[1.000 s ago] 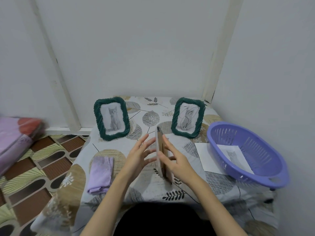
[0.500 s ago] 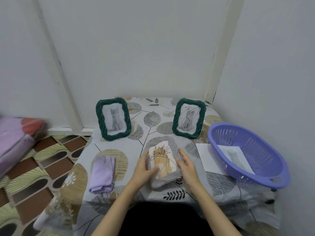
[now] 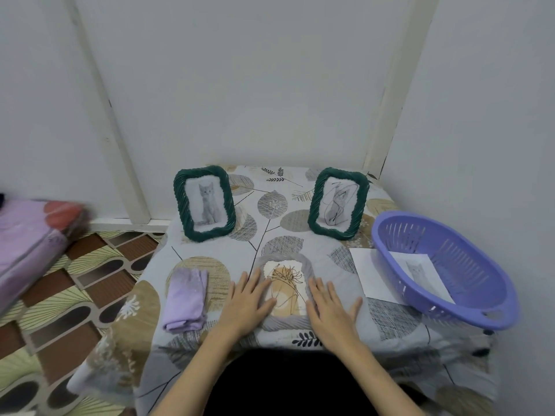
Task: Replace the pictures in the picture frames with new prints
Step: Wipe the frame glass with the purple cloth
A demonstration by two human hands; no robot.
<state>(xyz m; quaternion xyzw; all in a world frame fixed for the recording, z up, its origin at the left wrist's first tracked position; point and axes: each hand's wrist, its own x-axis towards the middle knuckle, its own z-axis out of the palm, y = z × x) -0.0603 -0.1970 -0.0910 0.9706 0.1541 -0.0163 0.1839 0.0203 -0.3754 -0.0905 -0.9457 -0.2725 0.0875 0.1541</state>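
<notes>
A gray frame (image 3: 285, 291) lies flat, picture up, near the front of the table (image 3: 300, 244). The left hand (image 3: 246, 301) and the right hand (image 3: 332, 306) lie flat on its two sides, fingers spread, not gripping it. Two green frames stand at the back, one with a cat photo (image 3: 205, 204) and one with a scribbled picture (image 3: 338, 203). A purple basket (image 3: 444, 274) holds a print (image 3: 420, 273). No words can be read
</notes>
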